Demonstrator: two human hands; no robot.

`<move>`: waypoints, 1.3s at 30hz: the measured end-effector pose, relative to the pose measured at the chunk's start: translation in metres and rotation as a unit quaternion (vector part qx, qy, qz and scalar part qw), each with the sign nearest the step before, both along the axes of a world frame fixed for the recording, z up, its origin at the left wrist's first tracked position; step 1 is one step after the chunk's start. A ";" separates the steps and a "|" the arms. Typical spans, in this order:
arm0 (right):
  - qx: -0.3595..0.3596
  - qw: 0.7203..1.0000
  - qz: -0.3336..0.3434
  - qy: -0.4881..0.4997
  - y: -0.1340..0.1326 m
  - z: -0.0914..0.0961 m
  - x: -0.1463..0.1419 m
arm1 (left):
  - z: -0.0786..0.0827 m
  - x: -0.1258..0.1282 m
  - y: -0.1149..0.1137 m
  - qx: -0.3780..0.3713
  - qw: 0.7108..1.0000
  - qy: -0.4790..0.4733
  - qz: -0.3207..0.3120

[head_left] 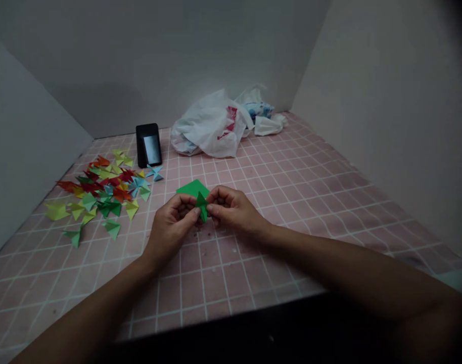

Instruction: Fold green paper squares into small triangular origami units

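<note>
Two hands meet at the middle of the pink gridded tabletop (291, 192), both forearms coming in from the near edge and converging. Left hand (173, 222): wrist low, knuckles up, fingers curled inward, thumb and forefinger pinched on the left side of a small folded green paper piece (201, 205). Right hand (234, 207): fingers likewise curled, fingertips nipping the same piece from the right. The piece stands roughly upright between the two sets of fingertips, its lower point toward the table; whether it touches the surface cannot be told.

Just behind the hands, a flat green paper sheet (193, 188) lies on the table, partly hidden by the fingers.

Left of the hands, well apart: a scattered pile of folded paper shapes (102, 189) in red, orange, yellow, green and light blue. Beyond the pile, a dark phone (149, 145) stands propped upright. At the far side, a crumpled white plastic bag (210, 126) with other wrappers beside it.
</note>
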State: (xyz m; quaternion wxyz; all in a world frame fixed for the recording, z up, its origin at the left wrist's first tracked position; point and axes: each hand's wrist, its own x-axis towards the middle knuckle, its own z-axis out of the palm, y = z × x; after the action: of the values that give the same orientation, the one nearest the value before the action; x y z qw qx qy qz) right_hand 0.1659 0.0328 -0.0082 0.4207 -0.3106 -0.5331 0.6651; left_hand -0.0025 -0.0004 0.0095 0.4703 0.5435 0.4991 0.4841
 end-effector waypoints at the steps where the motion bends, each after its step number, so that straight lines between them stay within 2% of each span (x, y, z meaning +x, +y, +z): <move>1: 0.008 1.000 -0.001 0.002 0.000 0.000 0.000 | 0.000 0.000 0.000 0.002 1.000 0.002 0.001; 10: 0.046 0.999 0.004 0.013 0.000 -0.002 0.001 | 0.001 -0.002 0.000 0.013 1.000 -0.008 -0.002; 16: 0.047 0.999 0.002 -0.001 0.000 0.002 0.001 | -0.001 -0.005 -0.002 0.015 1.000 0.013 0.000; 20: 0.051 0.999 0.017 0.010 0.000 0.002 0.002 | -0.001 -0.003 -0.002 0.034 0.999 0.026 0.016; 24: 0.049 0.999 0.002 -0.005 0.000 0.001 0.001 | -0.003 0.000 -0.002 0.066 0.997 0.033 0.028; 28: 0.098 0.993 -0.025 -0.060 -0.004 0.000 0.000 | -0.004 0.001 -0.003 0.102 0.992 0.056 0.046; 34: 0.154 0.984 -0.052 -0.073 -0.004 -0.004 0.001 | -0.002 -0.001 -0.001 0.040 0.998 0.039 0.023; 39: 0.164 0.982 -0.047 -0.084 -0.004 -0.004 0.001 | -0.002 -0.001 -0.002 0.120 0.984 0.122 0.043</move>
State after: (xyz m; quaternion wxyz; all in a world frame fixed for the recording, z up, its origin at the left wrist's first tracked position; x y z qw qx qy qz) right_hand 0.1664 0.0288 -0.0126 0.4503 -0.3175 -0.6529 0.5197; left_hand -0.0032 -0.0029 0.0070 0.3162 0.6290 0.5141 0.4899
